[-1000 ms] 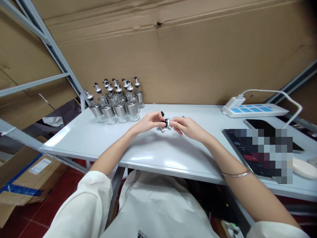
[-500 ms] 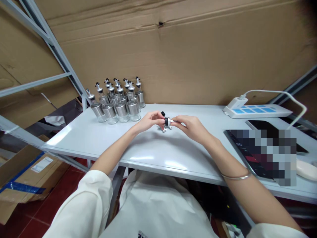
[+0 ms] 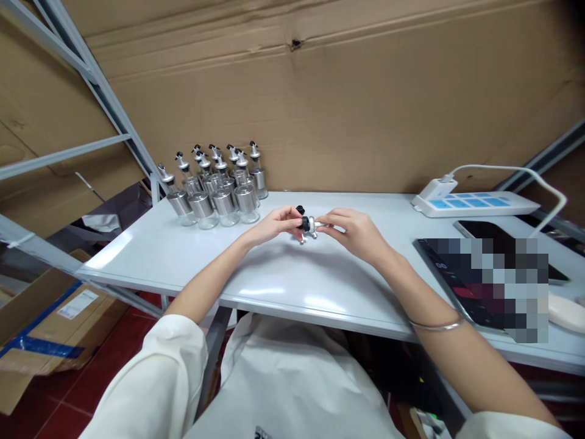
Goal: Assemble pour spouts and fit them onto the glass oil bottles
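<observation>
Between my two hands, just over the white table (image 3: 347,286), is a pourer spout (image 3: 312,224) with a black stopper and a silvery collar, lying sideways. My left hand (image 3: 280,224) is closed with its fingertips on the black stopper end. Thumb and fingers of my right hand (image 3: 350,228) pinch the thin silver end on the other side. Close by the left fingers lies another small black part (image 3: 300,210), with silvery pieces partly hidden below the hands. Several glass bottles with steel sleeves and pourer tops (image 3: 223,201) stand in a group at the left.
At the right rear lies a white power strip (image 3: 475,204) with a plugged-in charger (image 3: 435,189) and cable. Nearer are a phone (image 3: 489,235) and a partly blurred tablet (image 3: 439,268). Cardboard (image 3: 347,110) walls the back; a metal frame (image 3: 109,103) rises at the left.
The pourer spout has turned slightly between my fingers, and more of its silvery collar shows. My right hand has shifted a little; the bottles stay in place.
</observation>
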Available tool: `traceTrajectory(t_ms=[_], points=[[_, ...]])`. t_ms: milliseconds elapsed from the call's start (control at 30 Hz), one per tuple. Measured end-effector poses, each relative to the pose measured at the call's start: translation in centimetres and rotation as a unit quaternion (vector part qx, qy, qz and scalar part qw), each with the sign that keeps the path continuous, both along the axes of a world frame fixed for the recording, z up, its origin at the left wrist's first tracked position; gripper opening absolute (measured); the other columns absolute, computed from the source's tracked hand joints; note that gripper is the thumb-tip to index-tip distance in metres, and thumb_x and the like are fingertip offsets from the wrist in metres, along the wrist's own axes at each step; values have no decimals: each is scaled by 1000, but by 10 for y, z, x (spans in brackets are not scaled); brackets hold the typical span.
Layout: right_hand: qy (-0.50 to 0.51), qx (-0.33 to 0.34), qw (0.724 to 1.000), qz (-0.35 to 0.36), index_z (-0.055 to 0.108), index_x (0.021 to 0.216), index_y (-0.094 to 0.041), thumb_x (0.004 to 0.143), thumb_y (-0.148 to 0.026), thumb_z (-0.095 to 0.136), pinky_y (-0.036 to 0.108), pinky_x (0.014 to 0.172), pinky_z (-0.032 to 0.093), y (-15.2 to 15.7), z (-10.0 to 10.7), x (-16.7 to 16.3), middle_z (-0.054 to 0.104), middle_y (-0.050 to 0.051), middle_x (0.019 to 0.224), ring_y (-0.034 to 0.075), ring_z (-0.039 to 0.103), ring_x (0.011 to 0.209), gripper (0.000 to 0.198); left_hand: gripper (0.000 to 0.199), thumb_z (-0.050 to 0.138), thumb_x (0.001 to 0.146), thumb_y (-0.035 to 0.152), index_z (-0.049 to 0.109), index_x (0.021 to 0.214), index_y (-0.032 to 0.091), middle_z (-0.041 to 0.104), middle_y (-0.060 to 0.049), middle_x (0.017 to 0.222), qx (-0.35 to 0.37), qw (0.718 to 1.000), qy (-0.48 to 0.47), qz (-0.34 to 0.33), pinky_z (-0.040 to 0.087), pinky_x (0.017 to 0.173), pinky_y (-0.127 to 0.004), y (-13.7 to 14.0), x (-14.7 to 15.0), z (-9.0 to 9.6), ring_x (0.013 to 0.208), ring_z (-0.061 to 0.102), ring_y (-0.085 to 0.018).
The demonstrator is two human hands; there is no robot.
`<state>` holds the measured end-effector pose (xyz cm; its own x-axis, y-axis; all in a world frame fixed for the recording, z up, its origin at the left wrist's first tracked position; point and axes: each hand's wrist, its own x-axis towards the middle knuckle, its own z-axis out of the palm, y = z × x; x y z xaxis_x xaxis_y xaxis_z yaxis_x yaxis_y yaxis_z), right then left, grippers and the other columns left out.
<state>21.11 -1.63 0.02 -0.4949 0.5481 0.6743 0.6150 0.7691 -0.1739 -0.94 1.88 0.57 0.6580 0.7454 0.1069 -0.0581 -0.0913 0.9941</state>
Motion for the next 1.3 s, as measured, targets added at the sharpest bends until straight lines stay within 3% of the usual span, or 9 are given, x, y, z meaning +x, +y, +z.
traceTrajectory(t_ms=[233,400,500,600,700,800,900,1067,1300], points=[[41,-46,997,-54,71,95,-23,91,-42,48,32,71,48,1,5,9,69,9,89,20,62,75,30,41,69,73,45,44,84,15,66,0,71,5,999,-9,39,50,73,-33,16,-13,-7,63,67,-14],[43,-55,996,-46,70,98,-22,92,-40,47,32,72,47,0,7,7,68,9,90,20,62,77,30,26,59,83,37,44,91,17,63,0,84,43,994,0,98,50,73,-29,21,-10,-12,72,66,-11],[54,-55,996,-53,69,101,-22,93,-38,45,32,69,47,-2,8,6,68,9,90,20,60,75,30,13,50,87,26,44,97,18,57,-2,93,103,974,37,197,49,70,-26,27,-10,-18,75,61,-10],[56,-46,996,-53,68,101,-22,93,-37,45,31,68,46,-3,8,6,68,9,90,19,59,73,29,14,49,86,17,49,100,17,53,-5,102,221,929,142,261,47,74,-26,34,-16,-25,82,56,-11],[53,-45,996,-52,68,101,-21,93,-36,45,31,68,46,-3,9,6,68,8,91,19,59,73,28,19,47,85,13,55,103,17,50,-7,107,340,876,233,249,45,82,-28,40,-23,-32,88,54,-13],[53,-48,996,-54,68,101,-22,93,-37,44,31,69,46,-3,10,6,68,8,91,19,60,73,28,27,43,86,12,55,110,17,51,-8,108,385,852,265,237,44,86,-30,45,-23,-35,88,54,-14],[55,-45,996,-54,67,101,-22,93,-36,45,31,68,46,-3,10,7,68,8,89,19,60,72,28,29,47,85,13,53,113,15,56,-8,107,387,847,292,219,43,88,-34,50,-17,-34,88,54,-17],[53,-51,995,-60,68,101,-22,93,-37,44,32,68,46,-2,10,7,68,8,86,19,59,70,29,19,52,84,18,59,101,17,60,-8,105,415,841,327,116,39,96,-39,60,-6,-34,104,50,-23],[49,-63,995,-64,67,99,-19,93,-37,43,32,67,45,0,9,7,67,9,82,20,59,70,31,17,55,80,14,59,97,15,48,-13,125,422,842,311,129,33,106,-43,78,7,-46,120,44,-25]])
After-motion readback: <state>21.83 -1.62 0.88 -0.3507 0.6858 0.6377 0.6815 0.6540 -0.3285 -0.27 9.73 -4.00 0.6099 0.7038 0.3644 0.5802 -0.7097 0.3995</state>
